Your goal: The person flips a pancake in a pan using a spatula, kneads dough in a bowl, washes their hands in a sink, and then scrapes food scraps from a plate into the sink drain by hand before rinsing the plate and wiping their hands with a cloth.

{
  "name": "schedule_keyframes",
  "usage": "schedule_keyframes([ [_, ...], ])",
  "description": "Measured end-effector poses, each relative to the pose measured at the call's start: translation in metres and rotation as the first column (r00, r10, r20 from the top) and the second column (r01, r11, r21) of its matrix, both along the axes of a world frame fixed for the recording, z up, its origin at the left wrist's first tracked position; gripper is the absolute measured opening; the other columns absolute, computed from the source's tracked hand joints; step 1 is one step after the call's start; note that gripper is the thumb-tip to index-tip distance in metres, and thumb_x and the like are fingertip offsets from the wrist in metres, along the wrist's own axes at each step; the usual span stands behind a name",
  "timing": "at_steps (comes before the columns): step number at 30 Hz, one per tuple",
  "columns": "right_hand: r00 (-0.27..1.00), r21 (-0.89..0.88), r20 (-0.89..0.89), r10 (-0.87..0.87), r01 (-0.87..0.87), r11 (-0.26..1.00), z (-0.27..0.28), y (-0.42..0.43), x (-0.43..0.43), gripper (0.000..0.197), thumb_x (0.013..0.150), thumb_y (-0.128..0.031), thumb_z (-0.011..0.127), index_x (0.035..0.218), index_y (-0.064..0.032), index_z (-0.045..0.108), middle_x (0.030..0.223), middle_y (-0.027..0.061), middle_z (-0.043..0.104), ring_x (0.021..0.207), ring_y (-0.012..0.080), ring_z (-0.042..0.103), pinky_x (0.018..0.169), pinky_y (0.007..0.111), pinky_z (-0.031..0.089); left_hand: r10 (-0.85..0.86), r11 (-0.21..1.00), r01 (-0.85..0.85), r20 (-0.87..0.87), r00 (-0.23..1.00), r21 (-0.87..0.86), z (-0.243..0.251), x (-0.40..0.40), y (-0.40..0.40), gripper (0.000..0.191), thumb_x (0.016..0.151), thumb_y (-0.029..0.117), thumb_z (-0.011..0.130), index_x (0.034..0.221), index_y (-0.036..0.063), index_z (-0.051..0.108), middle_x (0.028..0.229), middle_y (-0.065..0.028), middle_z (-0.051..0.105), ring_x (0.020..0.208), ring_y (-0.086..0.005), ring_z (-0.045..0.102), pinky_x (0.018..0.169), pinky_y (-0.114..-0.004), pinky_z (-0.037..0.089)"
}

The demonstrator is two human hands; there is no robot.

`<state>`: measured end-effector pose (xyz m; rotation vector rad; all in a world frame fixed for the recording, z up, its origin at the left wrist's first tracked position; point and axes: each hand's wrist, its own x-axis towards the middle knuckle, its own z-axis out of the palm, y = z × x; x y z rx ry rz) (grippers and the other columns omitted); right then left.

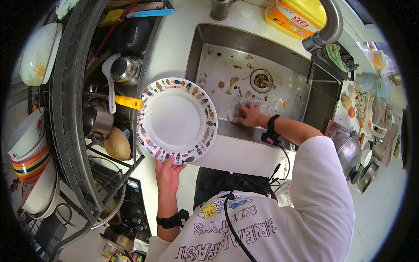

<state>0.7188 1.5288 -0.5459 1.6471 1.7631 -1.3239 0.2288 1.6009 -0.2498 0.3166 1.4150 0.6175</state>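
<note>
My left hand [170, 172] grips the near rim of a white plate [173, 118] whose border is printed with colourful fish. The plate lies flat or nearly so over the counter's left part, just left of the sink; whether it rests there I cannot tell. Down in the stainless steel sink [222, 68], my right hand [250, 114] is close to the near wall, low over the floor, with water splashing around the blurred fingers. Whether those fingers hold something cannot be made out. Food scraps [234, 80] are scattered across the sink floor, and more sit in the drain strainer [261, 80].
Left stands a black metal dish rack [72, 98] with bowls, pots and a yellow-handled utensil [131, 102] jutting towards the plate. A curved steel faucet [332, 26] and a yellow tub [294, 19] are behind the sink. A black caddy [327, 65] hangs at its right; a pot lid [349, 152] stands nearer.
</note>
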Motion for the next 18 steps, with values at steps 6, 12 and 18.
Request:
schedule_keyframes([
  [6, 0.878, -0.574, -0.274, -0.392, 0.177, 0.799, -0.017, 0.012, 0.003, 0.042, 0.118, -0.035, 0.092, 0.154, -0.0139, 0.086, 0.104, 0.011, 0.079, 0.086, 0.0268, 0.075, 0.07, 0.047, 0.06, -0.002, 0.999, 0.002, 0.004, 1.0, 0.049, 0.0, 0.005, 0.003, 0.059, 0.13, 0.006, 0.078, 0.187, 0.0049, 0.062, 0.166, -0.0192, 0.087, 0.136, -0.036, 0.095, 0.102, -0.055, 0.085],
  [12, 0.511, -0.718, -0.239, -0.826, 0.479, 0.505, 0.044, 0.012, 0.036, 0.036, 0.112, -0.021, 0.098, 0.145, -0.0079, 0.089, 0.102, 0.006, 0.085, 0.083, 0.0193, 0.08, 0.072, 0.042, 0.07, -0.028, 0.998, 0.024, 0.073, 0.997, 0.059, -0.002, 0.0, -0.018, 0.062, 0.127, 0.007, 0.081, 0.186, 0.0062, 0.065, 0.166, -0.0173, 0.087, 0.137, -0.0356, 0.093, 0.105, -0.057, 0.082],
  [18, 0.253, -0.497, -0.527, -0.812, 0.683, 0.536, 0.256, 0.08, 0.057, 0.023, 0.12, -0.008, 0.092, 0.143, -0.0052, 0.089, 0.103, 0.0023, 0.084, 0.084, 0.0136, 0.078, 0.075, 0.034, 0.064, -0.12, 0.988, 0.117, 0.027, 0.992, 0.096, -0.006, 0.006, -0.02, 0.057, 0.127, 0.006, 0.079, 0.183, 0.0049, 0.067, 0.159, -0.0153, 0.09, 0.131, -0.0325, 0.095, 0.101, -0.052, 0.083],
])
